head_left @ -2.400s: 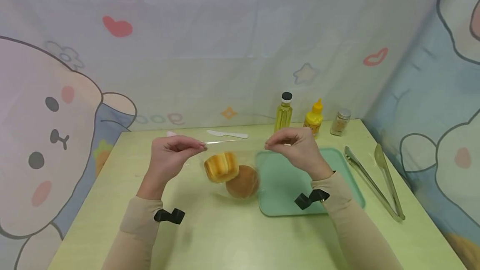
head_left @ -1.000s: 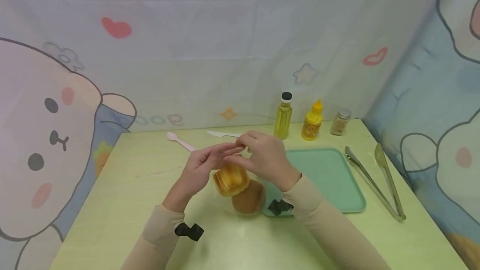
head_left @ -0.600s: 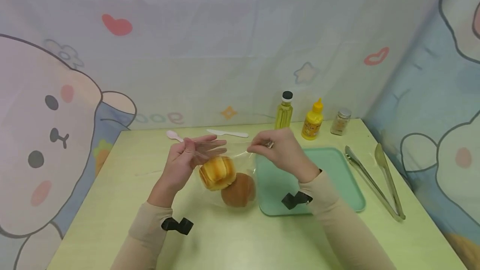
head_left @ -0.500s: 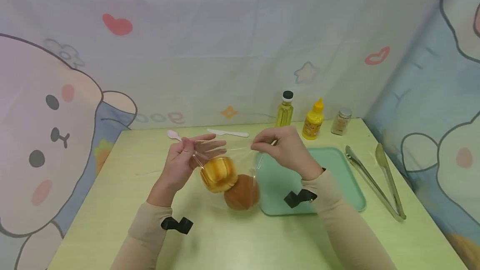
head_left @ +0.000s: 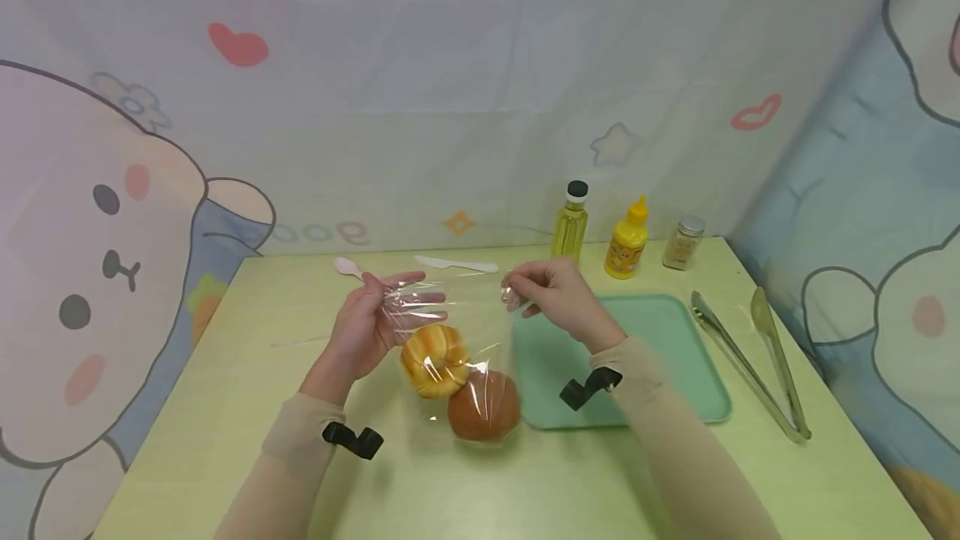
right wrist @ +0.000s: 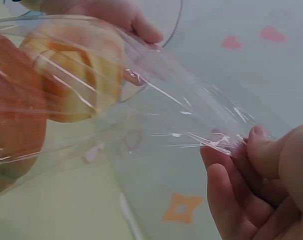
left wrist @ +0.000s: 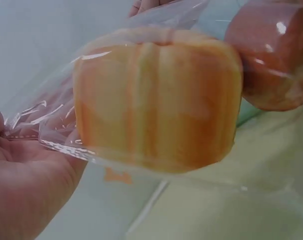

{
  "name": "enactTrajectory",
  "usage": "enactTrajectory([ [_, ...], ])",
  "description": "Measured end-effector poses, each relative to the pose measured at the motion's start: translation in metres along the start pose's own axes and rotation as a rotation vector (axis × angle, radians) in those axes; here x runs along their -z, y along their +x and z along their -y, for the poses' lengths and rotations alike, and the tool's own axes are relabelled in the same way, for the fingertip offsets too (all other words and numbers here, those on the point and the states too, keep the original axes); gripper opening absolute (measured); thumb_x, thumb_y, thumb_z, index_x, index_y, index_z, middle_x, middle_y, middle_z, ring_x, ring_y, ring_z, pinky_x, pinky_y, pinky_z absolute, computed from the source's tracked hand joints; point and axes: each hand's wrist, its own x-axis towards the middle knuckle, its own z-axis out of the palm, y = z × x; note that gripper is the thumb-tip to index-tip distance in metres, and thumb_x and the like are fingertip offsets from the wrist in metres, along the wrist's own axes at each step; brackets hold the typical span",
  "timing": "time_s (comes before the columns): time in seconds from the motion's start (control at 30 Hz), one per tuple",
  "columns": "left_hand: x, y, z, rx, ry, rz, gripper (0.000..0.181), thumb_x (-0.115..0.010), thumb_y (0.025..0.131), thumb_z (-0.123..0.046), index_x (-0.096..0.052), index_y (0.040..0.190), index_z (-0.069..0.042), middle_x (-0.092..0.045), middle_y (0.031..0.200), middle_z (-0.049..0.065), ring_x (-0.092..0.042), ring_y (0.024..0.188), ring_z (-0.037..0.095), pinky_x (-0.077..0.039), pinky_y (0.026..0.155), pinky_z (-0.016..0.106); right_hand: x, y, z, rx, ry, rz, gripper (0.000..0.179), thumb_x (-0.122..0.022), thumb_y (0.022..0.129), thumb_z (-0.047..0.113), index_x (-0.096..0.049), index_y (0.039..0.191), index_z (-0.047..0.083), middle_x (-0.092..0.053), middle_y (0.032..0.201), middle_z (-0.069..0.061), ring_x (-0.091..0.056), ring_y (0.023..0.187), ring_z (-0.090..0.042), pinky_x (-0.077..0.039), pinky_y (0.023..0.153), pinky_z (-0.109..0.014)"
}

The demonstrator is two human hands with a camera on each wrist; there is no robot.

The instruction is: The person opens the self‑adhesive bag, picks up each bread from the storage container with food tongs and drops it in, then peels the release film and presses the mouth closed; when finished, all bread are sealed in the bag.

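A clear plastic bag (head_left: 476, 323) hangs between my two hands above the table. Inside it are a golden, ridged bread roll (head_left: 433, 362) and, lower to the right, a round brown bun (head_left: 483, 408). My left hand (head_left: 362, 325) holds the bag's upper left edge under the thumb, its fingers spread straight behind the film. At the upper right corner, my right hand (head_left: 557, 297) pinches gathered film between thumb and fingers. The right wrist view shows the bunched film at the right fingertips (right wrist: 256, 137). In the left wrist view the roll (left wrist: 159, 105) fills the middle.
A green tray (head_left: 630, 365) lies on the right, partly under my right arm. Metal tongs (head_left: 750, 365) are farther right. Along the back are a pink spoon (head_left: 347, 267), a white knife (head_left: 456, 264), an oil bottle (head_left: 571, 227), a yellow squeeze bottle (head_left: 627, 244) and a spice jar (head_left: 683, 244).
My hands came together at the bag's top, then moved apart again. My left hand went from pinching to spread fingers behind the film. The bag now hangs lower, its top gathered at my right hand.
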Motion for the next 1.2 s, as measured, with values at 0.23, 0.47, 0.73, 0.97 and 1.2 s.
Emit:
enactTrajectory([
  [0.23,0.027,0.016,0.024,0.214,-0.039,-0.141,0.080,-0.021,0.110,-0.059,-0.036,0.159,0.003,-0.075,0.124,0.015,-0.075,0.110,0.034,-0.065,0.077,0.037,-0.017,0.020,-0.034,-0.237,0.051,-0.051,0.026,-0.064,0.107,0.015,-0.073,0.116,-0.008,-0.077,0.087,-0.006,-0.070,0.077,-0.014,-0.063,0.070,-0.030],
  [0.47,0.043,0.033,0.044,0.375,0.077,-0.270,0.068,-0.027,0.115,-0.050,-0.027,0.162,-0.002,-0.055,0.148,0.031,-0.069,0.124,0.036,-0.047,0.062,0.024,-0.029,0.031,-0.056,-0.356,0.118,-0.102,0.035,-0.061,0.107,0.011,-0.059,0.135,-0.011,-0.075,0.094,-0.010,-0.069,0.080,-0.011,-0.061,0.070,-0.023],
  [0.73,0.051,0.034,0.051,0.428,0.260,-0.400,0.058,-0.049,0.112,-0.032,-0.028,0.154,0.004,-0.058,0.144,0.029,-0.074,0.102,0.022,-0.058,0.073,0.025,-0.026,0.031,-0.060,-0.370,0.051,-0.127,0.054,-0.061,0.109,0.027,-0.045,0.150,-0.004,-0.069,0.123,-0.029,-0.074,0.092,-0.025,-0.063,0.077,-0.034],
  [0.97,0.047,0.032,0.047,0.368,0.468,-0.422,0.068,-0.055,0.109,-0.030,-0.029,0.156,0.013,-0.060,0.136,0.028,-0.071,0.105,0.026,-0.061,0.091,0.034,-0.019,0.025,-0.065,-0.385,-0.039,-0.106,0.056,-0.060,0.108,0.030,-0.044,0.150,-0.003,-0.068,0.126,-0.029,-0.073,0.105,-0.037,-0.063,0.084,-0.039],
  [1.2,0.049,0.029,0.042,0.364,0.739,-0.299,0.087,-0.058,0.107,-0.041,-0.010,0.168,-0.002,-0.022,0.169,0.031,-0.029,0.155,0.045,-0.037,0.121,0.057,-0.007,0.011,-0.069,-0.328,-0.118,-0.083,0.049,-0.060,0.108,0.028,-0.051,0.146,-0.002,-0.069,0.121,-0.028,-0.074,0.103,-0.037,-0.063,0.085,-0.041],
])
